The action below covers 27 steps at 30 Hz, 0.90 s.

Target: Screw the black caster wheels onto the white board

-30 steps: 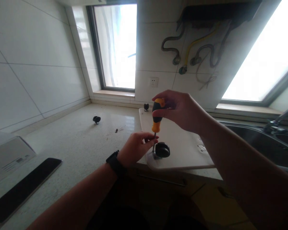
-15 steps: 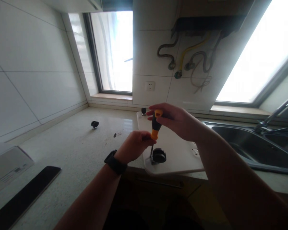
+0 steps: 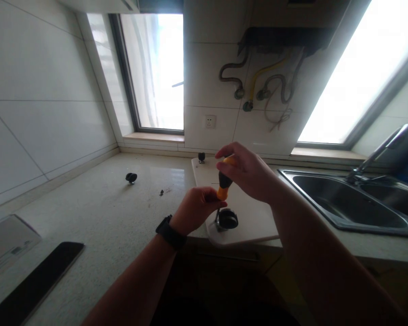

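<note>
A black and orange screwdriver (image 3: 225,181) stands nearly upright between my hands. My right hand (image 3: 246,170) is wrapped round the top of its handle. Lower down, my left hand (image 3: 200,206) pinches the orange collar and shaft area with thumb and finger. The shaft runs down to the metal plate beside a black caster wheel (image 3: 228,219) at the near left corner of a white board (image 3: 251,226). Whether the tip sits in a screw is too dark to tell. Another caster (image 3: 201,157) stands on the board's far left corner.
A loose caster (image 3: 131,177) and a few small screws (image 3: 161,193) lie on the speckled countertop (image 3: 98,203). At the left are a white box (image 3: 12,242) and a long black flat object (image 3: 37,280). A steel sink (image 3: 347,203) with a faucet (image 3: 377,154) is on the right.
The view has shifted slightly. My right hand has turned and changed its hold on the handle, now covering more of its top. My left hand stays at the lower end of the screwdriver.
</note>
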{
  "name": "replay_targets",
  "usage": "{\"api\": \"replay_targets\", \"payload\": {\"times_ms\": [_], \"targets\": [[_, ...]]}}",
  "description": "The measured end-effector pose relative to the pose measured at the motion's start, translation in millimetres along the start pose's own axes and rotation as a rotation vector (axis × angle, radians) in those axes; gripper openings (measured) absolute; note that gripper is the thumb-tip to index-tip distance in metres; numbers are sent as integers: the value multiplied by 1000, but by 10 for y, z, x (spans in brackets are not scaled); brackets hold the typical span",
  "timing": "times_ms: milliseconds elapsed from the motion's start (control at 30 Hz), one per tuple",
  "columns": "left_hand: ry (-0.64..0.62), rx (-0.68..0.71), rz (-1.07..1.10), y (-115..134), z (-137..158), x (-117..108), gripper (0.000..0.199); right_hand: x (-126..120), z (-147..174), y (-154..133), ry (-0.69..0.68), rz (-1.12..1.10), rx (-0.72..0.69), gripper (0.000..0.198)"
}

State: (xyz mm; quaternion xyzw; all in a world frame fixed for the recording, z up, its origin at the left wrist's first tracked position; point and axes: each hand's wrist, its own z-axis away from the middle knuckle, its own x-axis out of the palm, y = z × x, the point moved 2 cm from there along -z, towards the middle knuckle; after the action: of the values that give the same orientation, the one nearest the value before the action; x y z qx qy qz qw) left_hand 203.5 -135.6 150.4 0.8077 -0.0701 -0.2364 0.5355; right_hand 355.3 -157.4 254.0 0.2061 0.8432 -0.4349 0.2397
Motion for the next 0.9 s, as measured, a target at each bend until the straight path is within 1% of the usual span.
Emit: {"api": "replay_targets", "payload": {"times_ms": [33, 100, 133, 200, 267, 300, 367, 467, 533, 600, 633, 667, 700, 767, 833, 867, 900], "targets": [[2, 13, -24, 1, 6, 0, 22, -19, 9, 27, -132, -145, -18, 35], [-2, 40, -39, -2, 16, 1, 22, -67, 40, 74, -344, -380, -65, 42], [-5, 51, -36, -5, 20, 1, 22, -92, 55, 92, -406, -455, -83, 46], [-17, 66, -21, -4, 22, 2, 20, -125, 73, 118, -447, -521, -83, 48], [-33, 56, 3, 4, 20, 0, 17, -129, 68, 123, -376, -486, -50, 41], [-42, 45, 19, 10, 18, -2, 16, -116, 59, 120, -320, -445, -23, 39], [-61, 29, 42, 22, 15, -9, 14, -70, 36, 104, -174, -317, 19, 41], [-43, 43, 25, 22, 17, -21, 15, 15, 16, 61, 127, 20, -6, 48], [10, 39, 1, 3, 23, -26, 20, 68, 18, 29, 289, 231, -51, 50], [61, 24, -35, -17, 31, -24, 24, 98, 19, 19, 352, 340, -59, 52], [76, 24, -62, -22, 35, -20, 24, 99, 16, 26, 347, 355, -49, 51], [86, 27, -92, -24, 37, -16, 24, 91, 11, 41, 314, 330, -36, 48], [92, 31, -118, -23, 38, -13, 23, 78, 5, 62, 248, 257, -29, 42], [106, 36, -146, -18, 37, -14, 21, 52, -2, 105, 26, 3, -34, 33], [112, 35, -154, -8, 35, -23, 21, 23, 8, 127, -191, -224, -54, 40], [108, 35, -155, -1, 34, -30, 21, 6, 16, 130, -249, -273, -64, 45], [100, 37, -154, 6, 33, -38, 21, -8, 23, 129, -269, -283, -72, 49]]}}
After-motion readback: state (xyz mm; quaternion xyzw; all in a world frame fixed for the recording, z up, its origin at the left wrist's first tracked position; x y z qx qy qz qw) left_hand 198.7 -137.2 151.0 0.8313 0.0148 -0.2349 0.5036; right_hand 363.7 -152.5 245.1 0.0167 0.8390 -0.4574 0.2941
